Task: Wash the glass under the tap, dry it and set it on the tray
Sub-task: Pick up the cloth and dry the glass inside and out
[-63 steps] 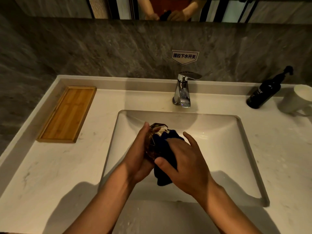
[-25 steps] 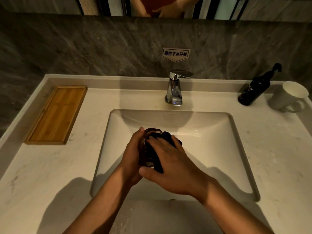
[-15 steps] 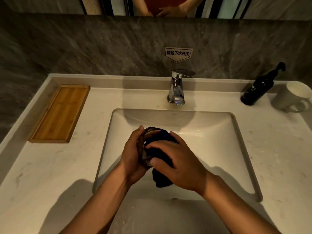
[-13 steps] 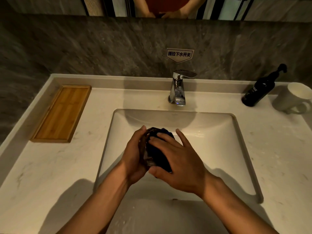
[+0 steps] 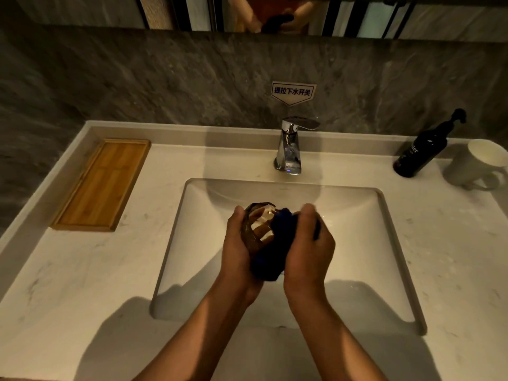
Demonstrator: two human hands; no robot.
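Over the middle of the white sink basin [image 5: 365, 243], my left hand [image 5: 236, 248] grips a brownish faceted glass [image 5: 257, 225], its mouth tilted up and away from me. My right hand [image 5: 309, 248] is closed around a dark blue cloth [image 5: 275, 251] pressed against the glass's right side; part of the cloth hangs down between my hands. The chrome tap [image 5: 290, 148] stands behind the basin with no water running. The bamboo tray [image 5: 101, 185] lies on the counter at the far left, with nothing on it.
A black pump bottle [image 5: 420, 152] and a white mug [image 5: 478, 166] stand at the back right of the marble counter [image 5: 82, 270]. A small sign [image 5: 292, 92] is fixed to the grey stone wall above the tap. A mirror edge runs along the top.
My right hand has slid off the glass's mouth to its right side, bunching the cloth. The open mouth of the glass now shows. My left hand keeps its hold.
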